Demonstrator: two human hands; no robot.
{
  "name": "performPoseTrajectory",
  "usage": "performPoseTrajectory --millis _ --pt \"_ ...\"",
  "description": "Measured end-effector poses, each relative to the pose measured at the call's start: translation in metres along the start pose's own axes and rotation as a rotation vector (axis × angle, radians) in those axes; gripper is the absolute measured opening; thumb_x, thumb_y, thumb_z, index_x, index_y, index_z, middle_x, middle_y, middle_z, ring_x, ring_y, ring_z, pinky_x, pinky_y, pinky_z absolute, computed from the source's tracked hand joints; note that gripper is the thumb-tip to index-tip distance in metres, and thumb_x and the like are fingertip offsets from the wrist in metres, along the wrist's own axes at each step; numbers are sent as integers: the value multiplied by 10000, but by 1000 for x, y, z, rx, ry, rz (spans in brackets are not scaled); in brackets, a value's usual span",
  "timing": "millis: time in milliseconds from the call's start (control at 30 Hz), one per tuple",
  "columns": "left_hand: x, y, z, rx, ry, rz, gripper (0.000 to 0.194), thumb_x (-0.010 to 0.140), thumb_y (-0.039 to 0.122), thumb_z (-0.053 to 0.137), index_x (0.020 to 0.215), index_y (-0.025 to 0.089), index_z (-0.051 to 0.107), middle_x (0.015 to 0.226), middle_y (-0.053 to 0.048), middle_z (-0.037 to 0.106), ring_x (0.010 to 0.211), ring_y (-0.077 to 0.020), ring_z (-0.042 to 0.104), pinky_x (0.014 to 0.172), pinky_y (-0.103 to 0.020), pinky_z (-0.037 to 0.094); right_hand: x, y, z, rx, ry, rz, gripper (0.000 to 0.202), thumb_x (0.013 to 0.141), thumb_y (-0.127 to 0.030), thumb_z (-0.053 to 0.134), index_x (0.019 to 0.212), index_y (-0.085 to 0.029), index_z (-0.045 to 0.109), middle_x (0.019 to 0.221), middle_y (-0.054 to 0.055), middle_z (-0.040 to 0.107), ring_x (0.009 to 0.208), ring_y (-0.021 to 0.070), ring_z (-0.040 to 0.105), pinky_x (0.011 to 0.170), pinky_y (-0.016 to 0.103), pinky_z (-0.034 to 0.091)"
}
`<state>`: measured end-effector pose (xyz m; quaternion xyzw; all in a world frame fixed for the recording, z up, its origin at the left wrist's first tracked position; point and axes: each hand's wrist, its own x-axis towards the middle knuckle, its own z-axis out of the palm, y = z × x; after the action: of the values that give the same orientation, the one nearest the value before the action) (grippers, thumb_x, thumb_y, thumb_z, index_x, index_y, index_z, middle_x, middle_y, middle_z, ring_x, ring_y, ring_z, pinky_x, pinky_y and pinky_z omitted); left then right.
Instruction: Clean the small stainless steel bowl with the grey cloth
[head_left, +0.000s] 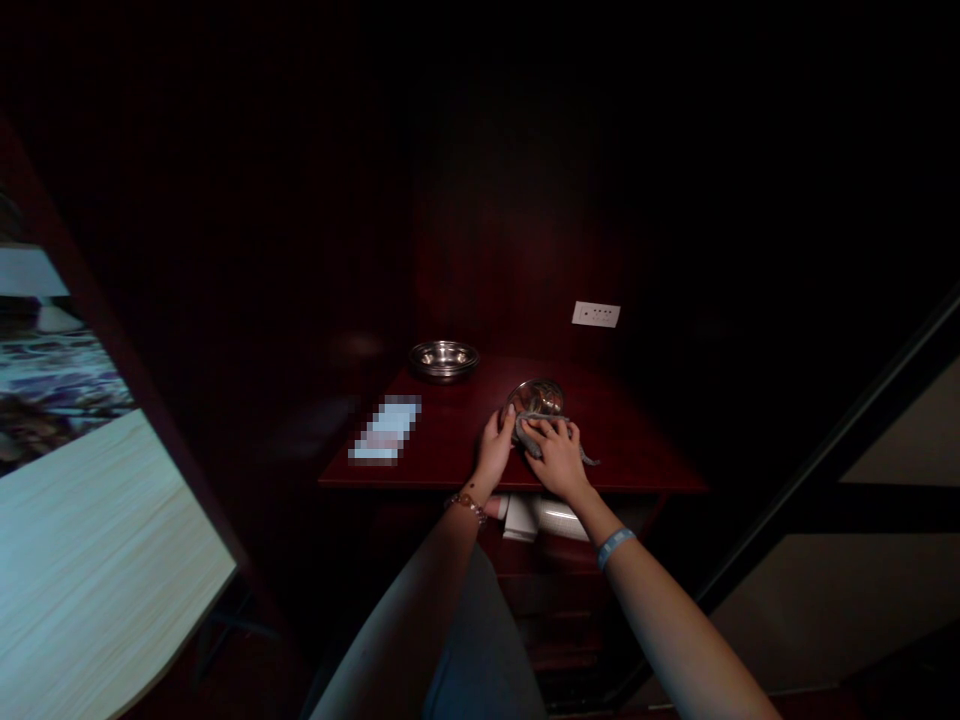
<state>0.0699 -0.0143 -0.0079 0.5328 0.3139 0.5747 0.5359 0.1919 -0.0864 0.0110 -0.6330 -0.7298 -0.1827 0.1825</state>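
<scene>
A shiny metal bowl [537, 394] is tilted up on the dark red shelf, between my two hands. My left hand [495, 446] grips its left edge, with the thumb at the rim. A grey cloth [529, 436] lies bunched under the fingers of my right hand [556, 456], which presses it against the bowl's near right side. One end of the cloth trails to the right on the shelf. My fingertips on the bowl's far side are hidden.
Stacked metal bowls [443, 362] stand at the shelf's back left. A blurred pale rectangle [386, 430] lies on the left of the shelf [450, 440]. A white socket plate [596, 314] is on the back wall. White items [521, 518] sit below; a light wooden tabletop [112, 560] is at left.
</scene>
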Motion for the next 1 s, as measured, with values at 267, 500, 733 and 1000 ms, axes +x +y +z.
performPoseTrajectory --millis 267,500,733,1000 --pt "-5 11 1 -15 8 -82 588 849 652 460 1278 251 493 1252 -122 615 1053 -238 636 716 -321 566 1 4 2 46 -35 -98 524 911 -329 495 1429 -331 419 1404 44 490 1199 287 376 1018 459 227" --pt "-6 12 0 7 -20 -77 561 850 650 460 1268 275 472 1249 -104 608 1079 -234 620 768 -355 554 1 6 0 79 -59 -130 557 922 -327 475 1467 -332 355 1410 50 475 1195 283 374 1014 449 227" --pt "-1 -1 -1 -14 -36 51 487 819 385 610 1253 197 495 1279 -114 598 1149 -225 587 975 -371 477 1 6 0 122 -72 -148 518 911 -310 493 1425 -299 429 1414 41 472 1204 258 367 1008 400 254" --pt "4 -9 -1 -24 -2 117 481 776 352 664 1198 152 550 1249 -126 621 1143 -217 590 1034 -354 415 1 5 -5 106 -71 -155 505 916 -306 483 1419 -290 436 1414 45 470 1194 260 376 1000 392 275"
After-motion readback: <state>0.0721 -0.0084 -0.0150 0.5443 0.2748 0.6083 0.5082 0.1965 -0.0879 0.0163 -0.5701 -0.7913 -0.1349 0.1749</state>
